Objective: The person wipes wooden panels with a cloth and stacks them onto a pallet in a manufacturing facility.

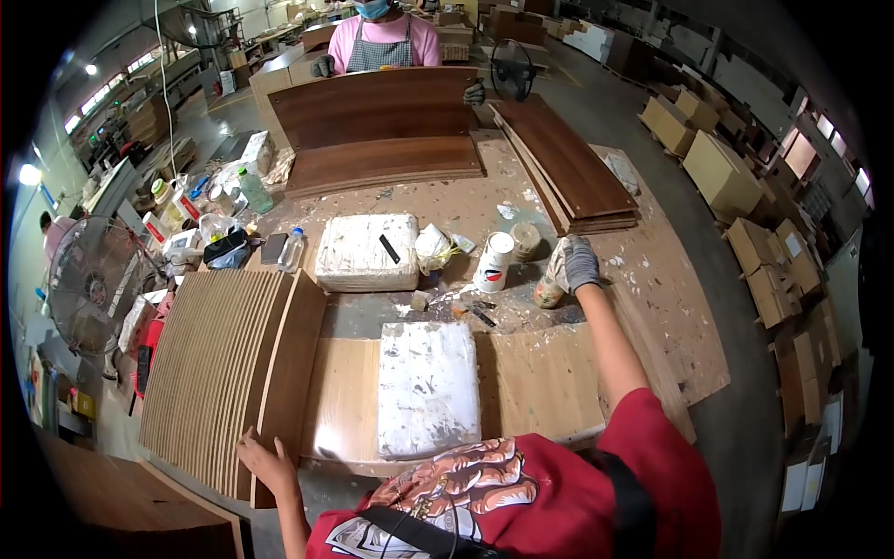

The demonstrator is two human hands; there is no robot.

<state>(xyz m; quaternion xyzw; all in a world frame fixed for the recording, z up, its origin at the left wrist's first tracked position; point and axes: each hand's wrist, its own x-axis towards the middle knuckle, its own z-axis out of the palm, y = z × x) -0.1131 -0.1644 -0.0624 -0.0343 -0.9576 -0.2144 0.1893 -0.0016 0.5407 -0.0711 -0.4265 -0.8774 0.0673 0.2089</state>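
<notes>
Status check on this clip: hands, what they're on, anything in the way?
Right hand, gloved, gripping a bottle. Left hand, bare, resting on the stack of boards. White cup stands just left of the bottle.

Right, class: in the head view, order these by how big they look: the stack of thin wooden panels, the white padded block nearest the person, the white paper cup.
Largest to smallest:
1. Stack of thin wooden panels
2. White padded block
3. White paper cup

The cup stands farther from the camera, but the gap is plain.

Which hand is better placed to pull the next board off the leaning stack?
Left. The bare left hand rests by the board stack; the gloved right hand is far off, gripping a glue bottle.
</notes>
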